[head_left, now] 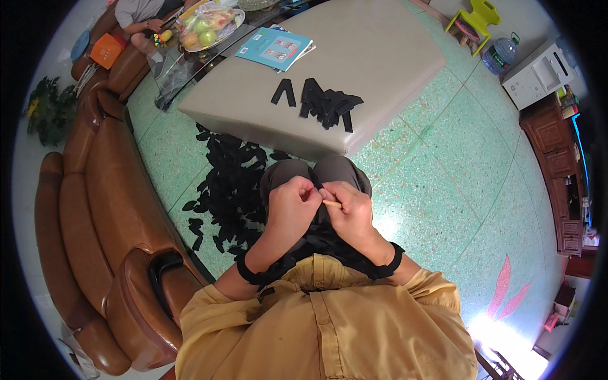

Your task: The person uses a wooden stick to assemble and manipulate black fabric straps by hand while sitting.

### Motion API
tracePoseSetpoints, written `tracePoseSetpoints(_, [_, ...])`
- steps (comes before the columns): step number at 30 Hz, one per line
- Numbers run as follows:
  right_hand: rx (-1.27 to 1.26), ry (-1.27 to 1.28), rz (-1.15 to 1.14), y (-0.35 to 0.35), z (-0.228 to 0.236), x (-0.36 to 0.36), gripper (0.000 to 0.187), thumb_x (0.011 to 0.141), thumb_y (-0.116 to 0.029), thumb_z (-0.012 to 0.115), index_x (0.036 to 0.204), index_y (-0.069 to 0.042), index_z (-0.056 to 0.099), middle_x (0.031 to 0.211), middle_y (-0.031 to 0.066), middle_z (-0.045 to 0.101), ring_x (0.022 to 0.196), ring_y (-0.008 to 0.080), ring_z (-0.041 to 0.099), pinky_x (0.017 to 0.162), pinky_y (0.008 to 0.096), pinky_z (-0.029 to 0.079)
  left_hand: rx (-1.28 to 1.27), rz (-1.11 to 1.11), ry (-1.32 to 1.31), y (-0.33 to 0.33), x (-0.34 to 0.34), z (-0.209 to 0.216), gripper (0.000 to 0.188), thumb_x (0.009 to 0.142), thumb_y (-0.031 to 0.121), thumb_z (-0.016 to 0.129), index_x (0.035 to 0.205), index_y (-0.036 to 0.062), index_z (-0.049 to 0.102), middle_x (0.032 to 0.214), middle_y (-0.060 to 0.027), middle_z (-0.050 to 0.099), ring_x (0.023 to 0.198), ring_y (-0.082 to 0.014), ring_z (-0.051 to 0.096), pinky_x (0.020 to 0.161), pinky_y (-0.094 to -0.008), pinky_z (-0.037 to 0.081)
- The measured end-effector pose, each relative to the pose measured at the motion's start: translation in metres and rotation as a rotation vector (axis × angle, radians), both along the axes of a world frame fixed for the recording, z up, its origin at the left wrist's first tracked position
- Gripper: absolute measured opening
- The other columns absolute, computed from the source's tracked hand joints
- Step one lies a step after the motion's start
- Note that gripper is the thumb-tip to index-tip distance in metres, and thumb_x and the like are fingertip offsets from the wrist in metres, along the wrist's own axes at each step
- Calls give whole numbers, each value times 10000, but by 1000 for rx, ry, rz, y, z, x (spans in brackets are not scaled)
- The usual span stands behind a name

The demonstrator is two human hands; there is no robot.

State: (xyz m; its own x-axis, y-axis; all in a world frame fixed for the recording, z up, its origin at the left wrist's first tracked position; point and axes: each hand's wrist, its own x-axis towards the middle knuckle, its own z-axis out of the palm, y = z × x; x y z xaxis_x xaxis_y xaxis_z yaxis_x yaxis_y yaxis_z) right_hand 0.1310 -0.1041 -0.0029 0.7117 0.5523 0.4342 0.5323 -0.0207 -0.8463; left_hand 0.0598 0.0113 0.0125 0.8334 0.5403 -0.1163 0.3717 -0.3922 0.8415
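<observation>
Both hands meet above my lap, fingertips nearly touching. My left hand (292,201) is closed in a pinch at a small black fabric strip (318,185), most of which the fingers hide. In my right hand (349,208) a short, thin wooden stick (332,204) is gripped, its light end pointing out past the thumb. More black fabric pieces (329,246) lie across my lap. Ahead, folded black strips (329,106) are heaped on the near end of a beige padded bench (380,57). A large scatter of black pieces (231,183) covers the floor left of my legs.
A brown leather sofa (126,196) runs along the left. Blue booklets (275,47) lie on the bench, near a plate of bagged fruit (206,28). Another person (136,16) sits at the far left. A green chair (479,19) and water bottle (500,54) stand far right.
</observation>
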Motion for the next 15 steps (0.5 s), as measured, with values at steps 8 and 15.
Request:
tracePoseSetpoints(8, [-109,357,-23,2,-7,20,107,819,-77,627,863,13,592,658,154,536,533,192,526,503,288,422,-530,-81,-154,6,0,14,53,839,28,583,887,6,580,742,-6,588,617,-34,508,534,-168,409])
tracePoseSetpoints(15, [-49,758,218,-4,-1,29,158,836,-111,647,893,35,628,735,-13,597,685,45,502,632,204,430,-587,-148,-162,39,1,18,202,801,77,654,966,-11,579,835,-8,614,742,-46,540,649,-201,441])
